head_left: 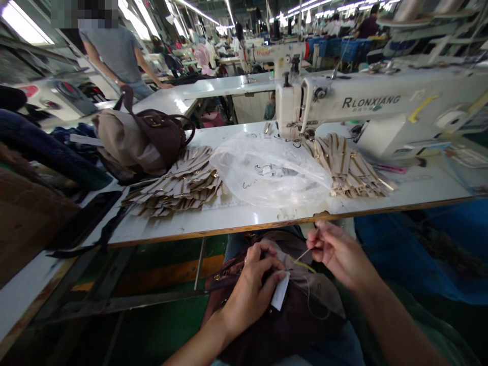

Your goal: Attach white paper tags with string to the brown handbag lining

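A dark brown and beige bag (pixel 278 325) lies on my lap below the table's front edge. My left hand (pixel 259 274) is closed on the bag's fabric, right beside a small white label (pixel 280 292) under its fingertips. To the right, my right hand (pixel 339 254) is closed in a pinch on a thin pale thread (pixel 303 255) that runs tautly down to the bag. Whether a needle is in the fingers I cannot tell. Close by on the bag runs a yellow strip (pixel 305 265), and a loose loop of thread hangs lower on the fabric.
On the white table (pixel 259 218) lie a clear plastic bag (pixel 274 173) with small labels and two piles of beige strips (pixel 183 183). A sewing machine (pixel 354 101) stands at the right, another brown-beige bag (pixel 133 137) at the left. A person (pixel 114 56) stands beyond.
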`<action>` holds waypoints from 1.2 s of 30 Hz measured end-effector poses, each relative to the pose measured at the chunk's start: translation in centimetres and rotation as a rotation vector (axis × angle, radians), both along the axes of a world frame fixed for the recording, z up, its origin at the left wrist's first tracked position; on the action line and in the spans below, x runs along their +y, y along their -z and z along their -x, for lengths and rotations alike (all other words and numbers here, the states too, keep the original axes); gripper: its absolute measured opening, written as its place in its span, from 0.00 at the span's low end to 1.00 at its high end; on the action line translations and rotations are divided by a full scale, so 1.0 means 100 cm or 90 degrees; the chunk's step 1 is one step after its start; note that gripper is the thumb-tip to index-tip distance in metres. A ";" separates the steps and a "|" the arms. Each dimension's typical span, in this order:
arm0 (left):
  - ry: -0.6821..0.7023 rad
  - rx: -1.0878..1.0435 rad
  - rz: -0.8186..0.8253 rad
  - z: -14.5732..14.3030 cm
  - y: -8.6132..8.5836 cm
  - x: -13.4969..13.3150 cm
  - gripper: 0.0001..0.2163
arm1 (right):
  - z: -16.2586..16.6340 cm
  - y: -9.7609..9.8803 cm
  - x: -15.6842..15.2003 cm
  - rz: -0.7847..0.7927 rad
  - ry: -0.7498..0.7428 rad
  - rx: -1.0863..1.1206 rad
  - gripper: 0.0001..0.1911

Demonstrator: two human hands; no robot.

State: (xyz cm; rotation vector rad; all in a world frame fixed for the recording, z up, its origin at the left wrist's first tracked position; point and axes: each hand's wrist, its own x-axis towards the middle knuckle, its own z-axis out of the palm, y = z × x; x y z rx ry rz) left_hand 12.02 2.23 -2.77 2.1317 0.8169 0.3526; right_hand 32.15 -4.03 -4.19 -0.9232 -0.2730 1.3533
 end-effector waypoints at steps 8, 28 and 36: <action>0.003 0.024 0.037 -0.003 -0.006 0.003 0.04 | -0.073 -0.014 -0.015 -0.174 0.334 0.032 0.07; 0.002 0.029 0.034 -0.003 -0.005 0.006 0.04 | -0.148 -0.007 -0.040 -0.261 0.587 -0.081 0.15; 0.005 0.029 0.031 -0.003 -0.005 0.006 0.05 | -0.157 -0.014 -0.042 -0.201 0.637 -0.065 0.20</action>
